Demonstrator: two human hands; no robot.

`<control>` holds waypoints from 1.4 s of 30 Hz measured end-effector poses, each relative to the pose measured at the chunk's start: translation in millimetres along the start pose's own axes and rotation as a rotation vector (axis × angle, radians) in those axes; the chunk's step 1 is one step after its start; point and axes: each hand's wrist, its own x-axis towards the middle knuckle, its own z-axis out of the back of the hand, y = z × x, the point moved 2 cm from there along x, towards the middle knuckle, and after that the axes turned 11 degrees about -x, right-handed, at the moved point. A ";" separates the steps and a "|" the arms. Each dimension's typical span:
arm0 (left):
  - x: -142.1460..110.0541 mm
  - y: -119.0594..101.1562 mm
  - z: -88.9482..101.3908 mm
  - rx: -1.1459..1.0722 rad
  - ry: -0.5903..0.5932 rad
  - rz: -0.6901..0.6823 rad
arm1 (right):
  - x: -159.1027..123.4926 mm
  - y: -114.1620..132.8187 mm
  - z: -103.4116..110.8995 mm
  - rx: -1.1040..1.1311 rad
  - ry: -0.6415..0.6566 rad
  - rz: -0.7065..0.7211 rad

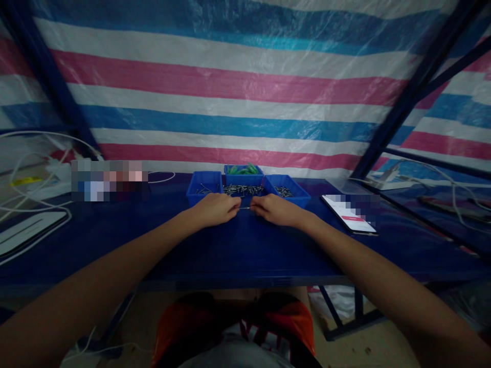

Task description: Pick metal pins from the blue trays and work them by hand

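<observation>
My left hand is closed in a pinch over the blue table, and a thin metal screw sticks out to the right from its fingertips. Facing it, my right hand pinches the other end, where the small part in its fingers is mostly hidden. Just beyond my hands lies a pile of metal screws. A blue bin with a few long screws stands at the left of the pile. Another blue bin at the right holds small metal pieces.
Behind the pile, a third blue bin holds green plastic pieces. A lit phone lies to the right on the blue table. White cables and a white-edged flat device are at the left. Striped sheeting hangs behind.
</observation>
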 end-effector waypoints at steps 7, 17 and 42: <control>-0.7 -2.7 1.8 0.030 0.002 0.003 | 1.4 -3.1 -1.9 0.009 0.012 0.027; -0.5 -2.9 0.9 0.055 0.001 0.004 | 1.2 -0.7 -0.2 0.006 -0.002 0.025; -0.9 -3.7 1.7 0.025 0.016 -0.001 | 0.4 -2.0 0.0 0.041 -0.018 0.002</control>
